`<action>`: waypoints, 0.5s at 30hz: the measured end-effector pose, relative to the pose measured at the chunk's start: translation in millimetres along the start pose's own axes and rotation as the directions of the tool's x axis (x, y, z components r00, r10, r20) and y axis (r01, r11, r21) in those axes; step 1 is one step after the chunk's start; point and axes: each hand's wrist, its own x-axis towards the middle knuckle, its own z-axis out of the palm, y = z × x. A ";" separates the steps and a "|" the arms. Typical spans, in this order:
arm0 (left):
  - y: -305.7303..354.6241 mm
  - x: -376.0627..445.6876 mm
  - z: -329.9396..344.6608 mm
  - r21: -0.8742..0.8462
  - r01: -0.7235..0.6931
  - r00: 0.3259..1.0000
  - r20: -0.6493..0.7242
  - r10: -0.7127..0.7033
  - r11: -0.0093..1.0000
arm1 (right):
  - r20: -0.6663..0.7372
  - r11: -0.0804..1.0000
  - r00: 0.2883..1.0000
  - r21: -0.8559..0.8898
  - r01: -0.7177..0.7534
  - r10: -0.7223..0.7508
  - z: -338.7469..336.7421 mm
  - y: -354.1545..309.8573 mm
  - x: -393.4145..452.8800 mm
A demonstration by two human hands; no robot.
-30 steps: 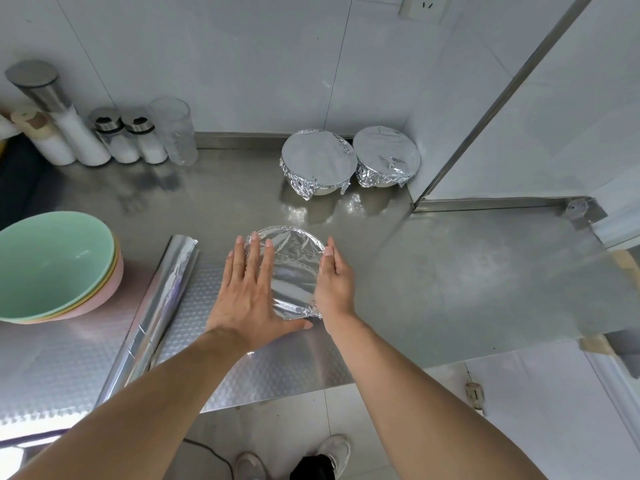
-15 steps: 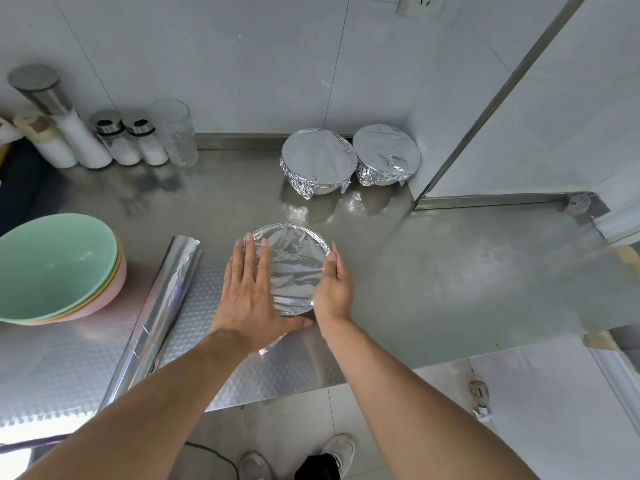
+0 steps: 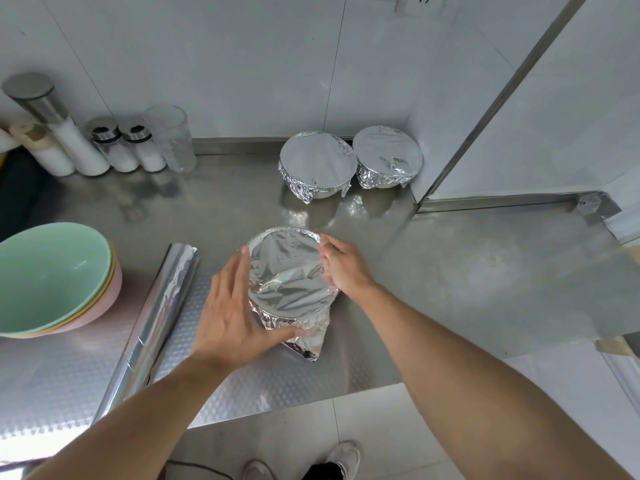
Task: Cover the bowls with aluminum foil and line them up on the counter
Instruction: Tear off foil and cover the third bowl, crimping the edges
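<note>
In the head view, the left hand (image 3: 232, 310) has slid off the top of the foil-covered bowl (image 3: 287, 271) to its left flank, fingers straight, thumb pressing loose foil at the near side. The right hand (image 3: 343, 265) now pinches the far-right rim (probably crimping). Sealing looks nearly done. The bowl sits mid-surface, well short of the two covered bowls (image 3: 318, 164) at the back edge.
</note>
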 end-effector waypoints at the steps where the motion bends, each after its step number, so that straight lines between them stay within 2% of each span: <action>1: -4.0 3.4 -0.4 0.051 -0.069 0.998 0.005 0.068 0.996 | 0.049 1.000 0.999 0.010 -0.001 0.000 -3.1 -2.8 1.0; 8: -11.9 26.8 -14.4 0.251 -0.310 0.942 0.212 0.261 0.917 | 0.188 1.000 0.982 0.011 -0.005 0.003 -2.1 -13.4 13.0; 11: -15.7 32.7 -22.9 0.306 -0.379 0.901 0.337 0.273 0.873 | 0.260 0.993 0.966 -0.115 0.036 -0.005 2.4 -18.2 22.8; 15: -12.2 34.5 -16.0 0.345 -0.406 0.882 0.391 0.264 0.846 | 0.295 0.981 0.953 -0.158 0.116 -0.065 6.2 -27.8 19.3</action>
